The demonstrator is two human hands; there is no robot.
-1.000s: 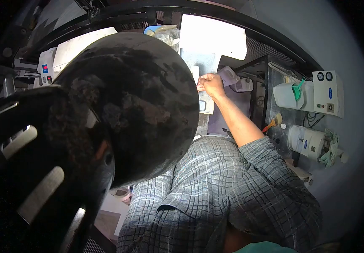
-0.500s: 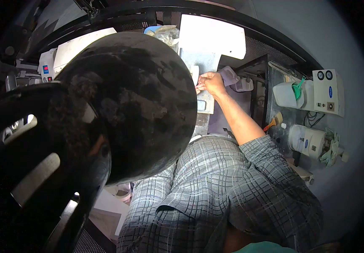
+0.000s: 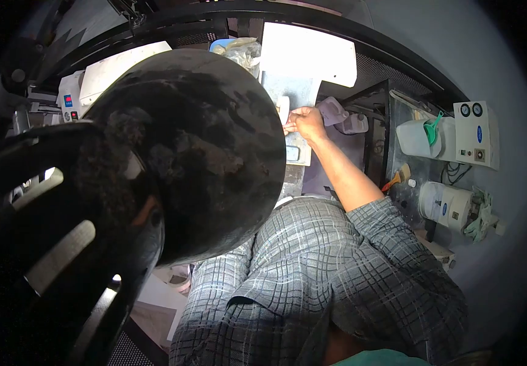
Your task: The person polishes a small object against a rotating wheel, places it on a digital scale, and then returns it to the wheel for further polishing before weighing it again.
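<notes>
My right hand (image 3: 308, 124) reaches over the workbench (image 3: 288, 88), thumb and fingers pinched together at the edge of the black lamp shade (image 3: 208, 152). Whatever sits between those fingertips is too small and too covered to name. A white upright piece (image 3: 284, 110) stands just beyond the fingertips, partly behind the shade. Nearer to me, a small flat rectangular object with a dark rim (image 3: 292, 153) lies on a pale yellowish board (image 3: 303, 160). The shade covers the area where my left hand would be.
At the right stand a clear tub (image 3: 413, 138) with a green scoop (image 3: 434, 127), a white machine with two gauges (image 3: 476, 134), an orange-handled brush (image 3: 399, 176) and a smaller white unit (image 3: 443, 204). Purple-tinted containers (image 3: 354, 124) sit beside my right wrist. A white panel (image 3: 308, 53) rises behind.
The whole view has shifted very slightly. My right hand keeps its pinch in nearly the same spot, with only a small change in the fingers.
</notes>
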